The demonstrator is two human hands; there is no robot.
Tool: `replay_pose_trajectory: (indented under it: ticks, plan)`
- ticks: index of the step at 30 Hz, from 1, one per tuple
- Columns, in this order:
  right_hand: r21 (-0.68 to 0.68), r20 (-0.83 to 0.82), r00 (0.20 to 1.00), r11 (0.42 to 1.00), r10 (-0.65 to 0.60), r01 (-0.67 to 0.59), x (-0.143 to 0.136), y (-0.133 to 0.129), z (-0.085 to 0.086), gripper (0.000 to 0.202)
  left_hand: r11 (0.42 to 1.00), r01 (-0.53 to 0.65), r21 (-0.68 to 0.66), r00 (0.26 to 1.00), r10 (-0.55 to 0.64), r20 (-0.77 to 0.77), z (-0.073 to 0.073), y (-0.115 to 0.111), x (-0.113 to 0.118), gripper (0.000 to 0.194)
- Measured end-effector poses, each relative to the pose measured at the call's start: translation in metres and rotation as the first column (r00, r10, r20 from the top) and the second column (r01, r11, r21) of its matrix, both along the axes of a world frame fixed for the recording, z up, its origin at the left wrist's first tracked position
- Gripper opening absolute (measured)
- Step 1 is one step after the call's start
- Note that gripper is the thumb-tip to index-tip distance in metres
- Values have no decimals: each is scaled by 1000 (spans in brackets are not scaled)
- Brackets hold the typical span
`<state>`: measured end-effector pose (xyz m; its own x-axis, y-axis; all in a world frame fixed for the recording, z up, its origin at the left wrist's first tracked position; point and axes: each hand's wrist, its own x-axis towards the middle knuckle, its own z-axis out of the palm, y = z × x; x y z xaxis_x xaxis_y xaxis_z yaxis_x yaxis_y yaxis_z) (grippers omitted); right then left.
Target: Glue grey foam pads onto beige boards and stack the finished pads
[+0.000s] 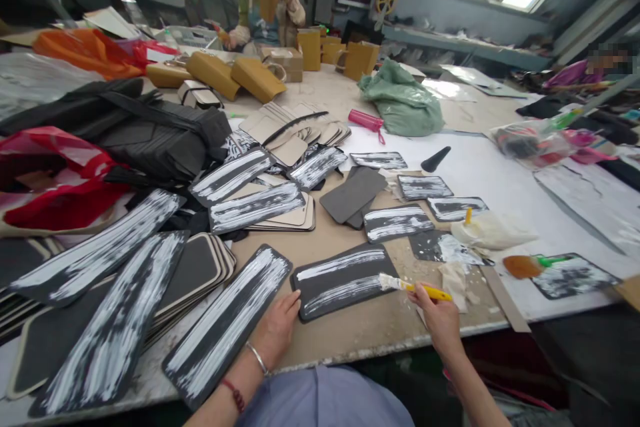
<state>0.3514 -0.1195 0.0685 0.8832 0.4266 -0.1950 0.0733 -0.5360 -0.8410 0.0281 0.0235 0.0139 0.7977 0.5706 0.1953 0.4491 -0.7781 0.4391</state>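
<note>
A flat black panel (345, 278) with rounded corners lies before me, with white streaks along its upper and lower parts. My right hand (440, 317) is shut on the yellow handle of a paintbrush (425, 290). White-coated bristles touch the panel's right end. My left hand (278, 325) is closed at the panel's left edge, its fingertips gripping that side. Beside my left wrist lies a longer black strip (227, 323) with white streaks. A white-smeared dark piece (445, 247) and a crumpled pale cloth (453, 285) lie beyond the brush.
More streaked strips (117, 327) lie across stacked dark boards (195, 267) at left. A white bag (493, 230), a bottle of amber liquid (523, 266) and a green bag (403, 99) stand or lie rightward. Across the table (320, 90), a person (270, 7) handles yellow-brown boxes (257, 78).
</note>
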Motion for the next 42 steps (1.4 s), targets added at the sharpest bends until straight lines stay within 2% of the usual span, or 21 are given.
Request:
replay_pose_trajectory:
  ticks: [3, 6, 9, 11, 14, 17, 20, 23, 25, 27, 30, 32, 34, 37, 40, 42]
  plan:
    - [-11, 91, 995, 1000, -28, 30, 16, -8, 7, 49, 1000, -29, 2, 1000, 29, -4, 0, -2, -1, 50]
    - [0, 106, 994, 1000, -19, 19, 21, -11, 17, 50, 998, -60, 29, 998, 60, -1, -3, -7, 1, 48]
    - [-3, 166, 985, 999, 42, -42, 19, -7, 28, 48, 986, -146, 80, 989, 144, 35, -8, -15, 6, 36]
    - [-17, 283, 953, 994, 110, -109, 17, -1, 32, 45, 970, -219, 110, 975, 213, 61, -14, -21, 9, 29]
    - [-23, 511, 820, 958, 256, -285, 12, 11, 27, 38, 948, -280, 152, 959, 269, 92, -26, -30, 12, 31]
    - [-35, 656, 650, 875, 385, -483, 4, 21, 12, 30, 930, -313, 193, 948, 295, 115, -38, -35, 13, 31]
    - [-114, 688, 527, 791, 499, -601, -7, 21, 0, 25, 918, -329, 221, 943, 309, 122, -44, -37, 13, 31]
    - [-148, 676, 455, 712, 580, -687, -14, 18, 0, 21, 915, -331, 231, 943, 309, 126, -43, -37, 13, 30]
    - [-136, 671, 454, 700, 586, -701, -11, 20, 4, 20, 913, -327, 244, 944, 304, 128, -40, -37, 13, 30]
    - [-132, 691, 457, 720, 559, -681, -2, 27, 6, 21, 908, -324, 266, 945, 299, 129, -38, -37, 13, 30]
    - [-171, 746, 396, 728, 535, -663, 9, 40, 1, 21, 899, -322, 295, 946, 296, 130, -37, -36, 13, 32]
    - [-204, 768, 335, 703, 546, -681, 9, 44, -4, 21, 899, -320, 300, 947, 295, 127, -39, -37, 12, 33]
    - [-222, 762, 290, 655, 579, -722, 6, 43, -5, 22, 902, -325, 285, 946, 303, 118, -42, -37, 11, 33]
    - [-214, 720, 282, 589, 634, -780, 4, 34, 3, 24, 909, -338, 244, 941, 321, 108, -46, -38, 11, 33]
    - [-213, 712, 313, 619, 628, -756, 11, 21, 11, 24, 912, -354, 208, 935, 341, 97, -46, -40, 11, 33]
    - [-229, 729, 302, 635, 614, -738, 15, 13, 10, 24, 913, -359, 192, 933, 347, 96, -44, -41, 12, 32]
